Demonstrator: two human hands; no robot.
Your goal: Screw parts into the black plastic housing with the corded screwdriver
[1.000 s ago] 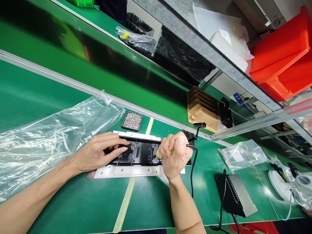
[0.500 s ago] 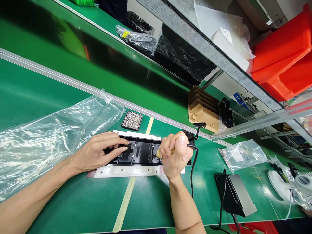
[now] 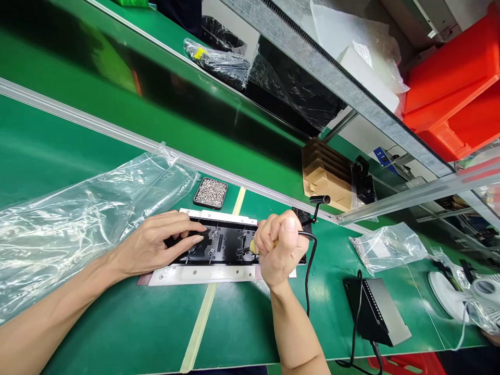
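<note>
A long black plastic housing (image 3: 219, 245) with ribs and small posts inside lies between the white rails of a fixture (image 3: 203, 272). My left hand (image 3: 160, 242) rests over the housing's left end, thumb and forefinger stretched out with a gap between the tips; its other fingers are partly hidden. My right hand (image 3: 282, 247) is wrapped in a fist round a corded tool with a yellow handle (image 3: 253, 246), which looks like a soldering iron. Its dark tip points down and left into the housing. Just behind stands a small black tray (image 3: 211, 192) full of tiny metal pieces.
Clear plastic sheeting (image 3: 94, 208) covers the bench at left. A black tube-shaped holder (image 3: 320, 200) stands behind my right hand. To the right are a black metal box (image 3: 377, 312) with cables, a plastic bag (image 3: 390, 249) and a white fan (image 3: 453, 297). A metal rail (image 3: 234, 174) crosses behind.
Almost nothing differs. Both hands and the tool keep their places over the housing; the whole view has shifted very slightly.
</note>
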